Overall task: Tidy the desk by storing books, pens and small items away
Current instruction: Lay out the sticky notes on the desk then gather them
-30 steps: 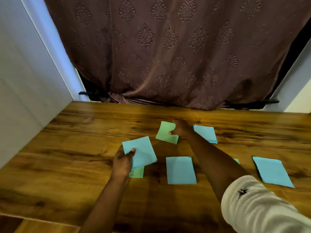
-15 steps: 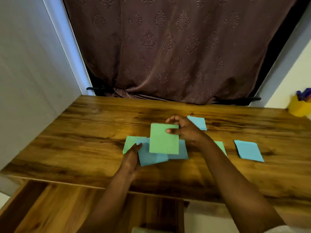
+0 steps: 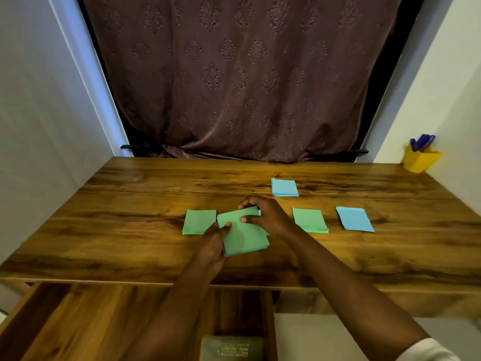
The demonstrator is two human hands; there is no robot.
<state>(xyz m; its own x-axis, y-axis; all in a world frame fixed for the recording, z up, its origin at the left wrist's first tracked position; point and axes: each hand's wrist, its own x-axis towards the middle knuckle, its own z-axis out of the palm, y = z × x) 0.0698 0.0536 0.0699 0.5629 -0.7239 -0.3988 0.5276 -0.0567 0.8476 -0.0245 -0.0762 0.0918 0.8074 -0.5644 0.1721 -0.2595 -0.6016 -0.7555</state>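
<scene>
Both hands were on it, and we could see the grip plainly. The stack of notes (image 3: pixel 244 235), green sheet on top and blue edges peeking out along its near side, sat turned at a slant over the middle of the worktop (image 3: pixel 130 199). The left hand (image 3: pixel 214 238) grasped the stack's left edge, its fingers (image 3: pixel 222 230) wrapped round that edge with the thumb on the top sheet. The right hand (image 3: pixel 268 217) clamped the far corner, fingers (image 3: pixel 247 204) curled over the far edge and thumb pressed flat on the green face. We could not tell whether the stack rested on the wood or hung just above it.

Just left of the stack lay a green pad (image 3: pixel 199 222), flat, its near corner hidden behind the left hand. Right of the stack, past the right wrist, lay a second green pad (image 3: pixel 309 220), and further right again a blue pad (image 3: pixel 354 219), the two apart. Beyond the stack and a little to the right lay another blue pad (image 3: pixel 284 187), well short of the curtain (image 3: pixel 234 74).

Far off to the stack's right, at the back corner against the wall, stood a yellow cup (image 3: pixel 420 160) with pens (image 3: pixel 422 143) in it. Bare wood ran from the stack to the front edge, and more stretched left past the first green pad. Below the stack, under that front edge, a drawer (image 3: pixel 78 321) stood pulled out with a dark flat object (image 3: pixel 231 347) at its right end.
</scene>
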